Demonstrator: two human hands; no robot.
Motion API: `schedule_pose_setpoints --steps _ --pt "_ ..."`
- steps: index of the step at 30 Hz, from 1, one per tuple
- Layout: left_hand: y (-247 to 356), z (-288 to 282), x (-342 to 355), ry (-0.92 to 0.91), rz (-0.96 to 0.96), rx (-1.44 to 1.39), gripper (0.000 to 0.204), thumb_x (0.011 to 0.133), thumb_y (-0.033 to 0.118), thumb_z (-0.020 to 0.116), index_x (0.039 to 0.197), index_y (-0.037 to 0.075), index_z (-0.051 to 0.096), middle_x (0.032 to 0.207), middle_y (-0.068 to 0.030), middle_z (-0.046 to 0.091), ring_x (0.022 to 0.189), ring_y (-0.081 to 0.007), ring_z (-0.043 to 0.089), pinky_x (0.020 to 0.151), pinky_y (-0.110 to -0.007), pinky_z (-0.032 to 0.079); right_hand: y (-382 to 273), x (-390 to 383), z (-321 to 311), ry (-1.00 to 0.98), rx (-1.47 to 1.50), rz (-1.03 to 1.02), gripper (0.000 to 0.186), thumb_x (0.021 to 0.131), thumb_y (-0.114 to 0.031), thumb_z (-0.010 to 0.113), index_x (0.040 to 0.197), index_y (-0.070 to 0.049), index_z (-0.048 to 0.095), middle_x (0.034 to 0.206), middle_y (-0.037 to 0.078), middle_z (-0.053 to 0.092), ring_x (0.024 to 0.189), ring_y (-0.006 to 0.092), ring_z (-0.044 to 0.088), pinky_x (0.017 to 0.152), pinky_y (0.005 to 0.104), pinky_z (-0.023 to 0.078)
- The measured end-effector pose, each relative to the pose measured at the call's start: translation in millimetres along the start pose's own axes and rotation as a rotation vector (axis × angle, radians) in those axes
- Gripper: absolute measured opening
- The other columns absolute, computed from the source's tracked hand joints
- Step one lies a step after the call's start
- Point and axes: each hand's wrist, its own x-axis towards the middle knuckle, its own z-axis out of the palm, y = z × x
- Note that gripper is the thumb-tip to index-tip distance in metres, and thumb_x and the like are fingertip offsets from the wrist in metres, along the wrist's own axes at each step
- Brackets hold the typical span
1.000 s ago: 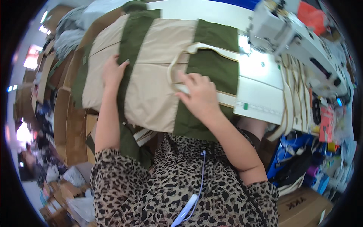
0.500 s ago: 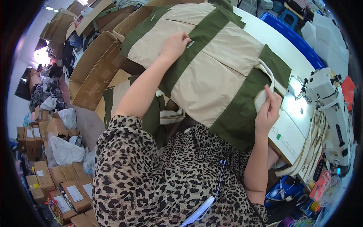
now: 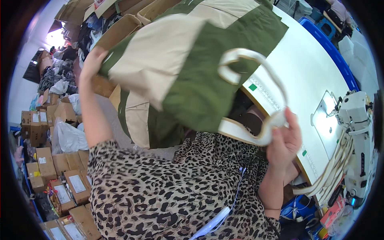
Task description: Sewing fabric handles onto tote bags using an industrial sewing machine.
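Observation:
My left hand (image 3: 94, 63) is closed on the corner of a green and beige fabric panel (image 3: 193, 60), which is raised and partly blurred by motion. A white strap with tan edges (image 3: 250, 138) loops from the panel's green end. My right hand (image 3: 285, 141) pinches this strap between thumb and fingers, near the table edge. Beneath the raised panel, more green and beige fabric (image 3: 137, 120) hangs over my lap. Other panels of the same colours (image 3: 256, 30) lie at the far side of the white table (image 3: 308, 76).
A white sewing machine (image 3: 358, 120) stands at the right with its lamp lit. Long cream straps (image 3: 332, 168) drape off the table beside it. A blue bin (image 3: 330, 52) is behind the table. Cardboard boxes (image 3: 116, 34) and plastic bags (image 3: 70, 136) fill the left side.
My left hand has swung left, lifting the panel and pulling it off toward that side. My right hand, earlier with a finger extended by the strap, now grips the strap lower down.

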Motion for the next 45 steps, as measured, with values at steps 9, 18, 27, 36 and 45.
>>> schedule_pose_setpoints --steps 9,18,27,36,45 --pt "-296.8 65.7 -146.9 0.173 -0.443 0.127 0.027 0.093 0.026 0.068 0.095 -0.001 0.064 0.093 -0.0189 0.068 0.089 -0.0282 0.065 0.083 -0.04 0.051 178.1 -17.2 73.9 -0.52 -0.37 0.204 0.056 0.089 0.01 0.063 0.142 -0.007 0.056 0.119 0.008 0.051 0.072 0.0108 0.062 0.063 0.0236 0.055" --pt "-197.4 172.3 -137.7 0.293 -0.561 0.117 0.042 0.089 0.025 0.071 0.124 0.003 0.064 0.123 -0.0207 0.067 0.116 -0.0371 0.064 0.1 -0.044 0.049 214.3 -22.6 12.5 -0.791 -0.621 0.727 0.064 0.085 -0.014 0.076 0.144 -0.01 0.053 0.143 0.014 0.051 0.103 0.0276 0.067 0.094 0.0368 0.054" --pt "252.5 176.6 -45.7 -0.199 1.177 -0.303 0.07 0.07 0.018 0.082 0.135 0.011 0.055 0.143 -0.0128 0.054 0.14 -0.0327 0.045 0.116 -0.052 0.035 124.1 -5.8 12.2 -0.679 -0.404 0.568 0.045 0.089 -0.005 0.07 0.133 -0.005 0.06 0.121 0.012 0.064 0.096 0.0212 0.066 0.084 0.0328 0.054" --pt "315.9 227.0 -60.5 -0.374 0.825 -0.743 0.01 0.088 0.012 0.069 0.095 0.006 0.064 0.121 -0.0052 0.069 0.127 -0.0279 0.057 0.113 -0.057 0.034 84.5 -16.0 -40.8 -0.448 -0.257 0.503 0.044 0.091 0.002 0.068 0.134 -0.001 0.06 0.117 0.011 0.066 0.098 0.0151 0.066 0.084 0.027 0.054" --pt "400.4 232.3 -150.1 -1.051 1.388 -0.815 0.016 0.088 0.024 0.077 0.095 0.012 0.069 0.12 -0.0026 0.069 0.132 -0.0266 0.054 0.118 -0.071 0.01 5.9 7.4 -75.7 -0.251 -1.348 -0.116 0.045 0.084 0.002 0.056 0.126 -0.008 0.064 0.136 0.009 0.06 0.136 0.0322 0.049 0.117 0.0574 0.028"
